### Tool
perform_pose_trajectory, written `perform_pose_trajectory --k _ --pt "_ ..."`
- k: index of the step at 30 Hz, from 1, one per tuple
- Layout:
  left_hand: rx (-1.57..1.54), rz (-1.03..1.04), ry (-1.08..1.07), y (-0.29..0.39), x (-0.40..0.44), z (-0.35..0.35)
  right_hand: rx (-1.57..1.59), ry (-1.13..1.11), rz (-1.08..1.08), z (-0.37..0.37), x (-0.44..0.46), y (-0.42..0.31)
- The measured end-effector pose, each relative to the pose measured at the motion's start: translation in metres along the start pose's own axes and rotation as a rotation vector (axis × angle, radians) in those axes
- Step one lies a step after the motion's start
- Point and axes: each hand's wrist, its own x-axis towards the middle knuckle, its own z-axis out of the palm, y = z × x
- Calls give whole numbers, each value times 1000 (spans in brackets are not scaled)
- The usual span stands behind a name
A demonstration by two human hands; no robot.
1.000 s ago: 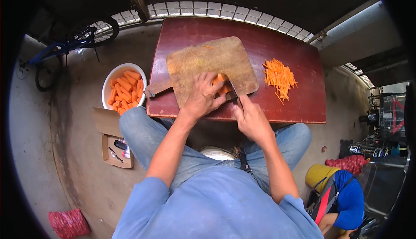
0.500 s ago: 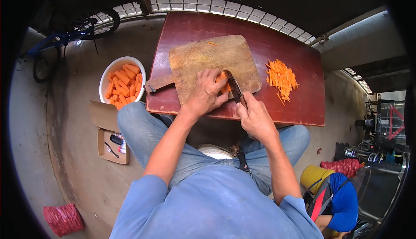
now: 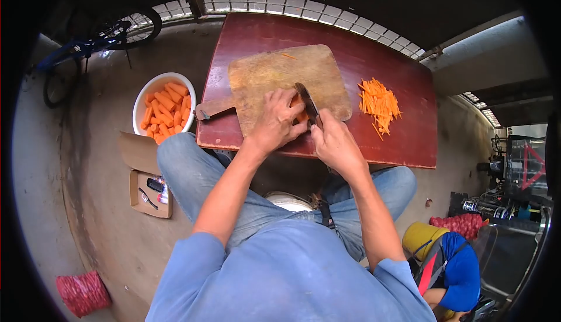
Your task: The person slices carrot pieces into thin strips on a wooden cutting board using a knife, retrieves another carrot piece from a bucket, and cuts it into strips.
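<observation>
My left hand point(image 3: 279, 120) presses a piece of carrot point(image 3: 301, 115) down near the front right of the wooden cutting board point(image 3: 286, 68), its fingers curled over the piece. In my right hand point(image 3: 339, 143) is the handle of a knife point(image 3: 306, 99). The dark blade stands against the carrot's right side, close to my left fingertips, and hides part of the piece. A few thin carrot shreds point(image 3: 288, 56) lie at the board's far edge. On the red table point(image 3: 403, 141), right of the board, is a heap of carrot strips point(image 3: 378, 105).
A white bucket point(image 3: 138, 112) of peeled carrots stands left of the table. Below it sits an open cardboard box point(image 3: 137, 199) with small items. A red net sack point(image 3: 83, 294) lies lower left. At lower right are a yellow bucket point(image 3: 418, 237) and a person in blue point(image 3: 461, 269).
The knife and my right hand have shifted left and slightly up, closer to my left hand. Less of the carrot piece shows now. My left hand has barely moved.
</observation>
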Motion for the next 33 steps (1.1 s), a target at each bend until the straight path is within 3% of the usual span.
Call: perform_pose_trajectory --k 7,27,31,33 --pt "20 -12 33 -3 -3 1 99 -23 134 -35 -16 -23" --pt "-36 69 19 -1 2 3 140 -11 131 -20 -20 7" --pt "-80 61 19 0 4 3 128 -60 226 -22 -18 6" --pt "-109 53 18 1 3 5 58 -15 113 -17 -12 10"
